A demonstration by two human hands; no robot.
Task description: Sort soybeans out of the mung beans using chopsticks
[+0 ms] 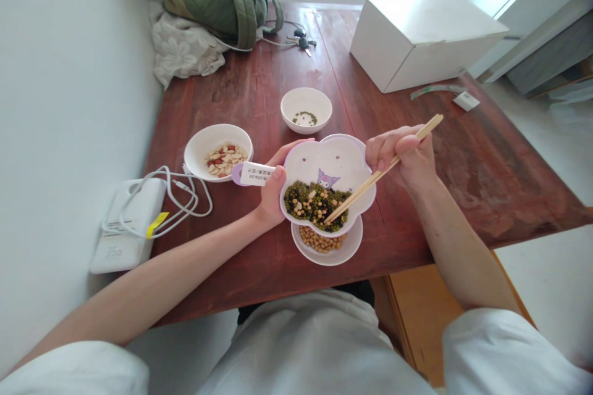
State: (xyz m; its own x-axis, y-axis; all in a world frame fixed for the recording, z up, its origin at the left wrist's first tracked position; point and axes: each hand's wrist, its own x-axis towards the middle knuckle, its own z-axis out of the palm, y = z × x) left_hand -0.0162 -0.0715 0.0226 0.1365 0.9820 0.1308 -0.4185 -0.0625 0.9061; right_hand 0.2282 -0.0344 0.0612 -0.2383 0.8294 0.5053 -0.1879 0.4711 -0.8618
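Person at dark red table [407, 216]. Left hand [273, 191] closed on lobed dish [301, 160] where handle [252, 174] joins, thumb on top. Dish above tan-bean bowl [354, 248], partly hiding it; can't tell if they touch. Mixed beans [306, 202], green, black and tan, gathered along dish's near side. Right hand [407, 153] curled, fingers gripping chopsticks [373, 179], tips down among beans. Nut bowl [197, 147] left, near handle; green-bean bowl [293, 105] past dish, few beans at bottom. White box [435, 24] beyond, right.
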